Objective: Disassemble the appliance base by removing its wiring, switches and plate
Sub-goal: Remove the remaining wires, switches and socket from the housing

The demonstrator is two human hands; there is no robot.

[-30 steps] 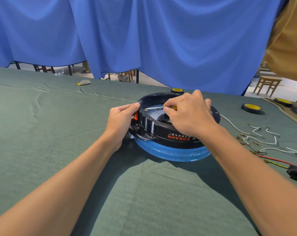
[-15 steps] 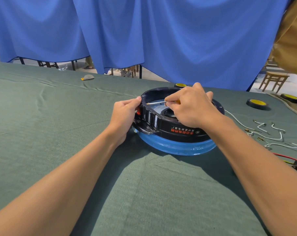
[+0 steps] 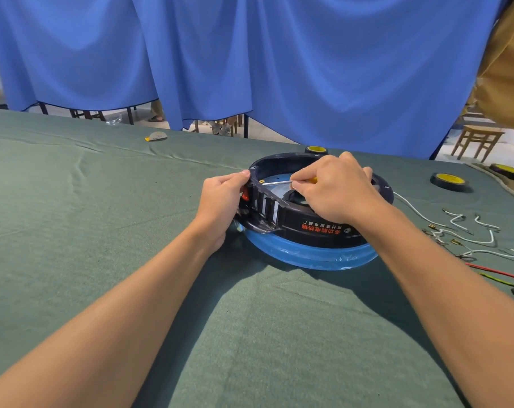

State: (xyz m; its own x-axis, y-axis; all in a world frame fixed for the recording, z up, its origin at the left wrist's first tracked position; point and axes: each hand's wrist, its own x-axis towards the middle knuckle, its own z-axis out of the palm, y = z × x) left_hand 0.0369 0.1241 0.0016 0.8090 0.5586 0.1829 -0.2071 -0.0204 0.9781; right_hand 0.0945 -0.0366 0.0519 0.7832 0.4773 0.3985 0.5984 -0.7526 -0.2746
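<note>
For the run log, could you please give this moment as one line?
left hand grips appliance base rim | right hand holds screwdriver inside it | loose wires lie right

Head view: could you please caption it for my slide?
Left hand grips the appliance base; right hand holds a screwdriver inside it.

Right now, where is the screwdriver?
In the head view, centre-right: the right hand pinches the screwdriver inside the black appliance base, its tip pointing at the inner wall beside the left hand.
</note>
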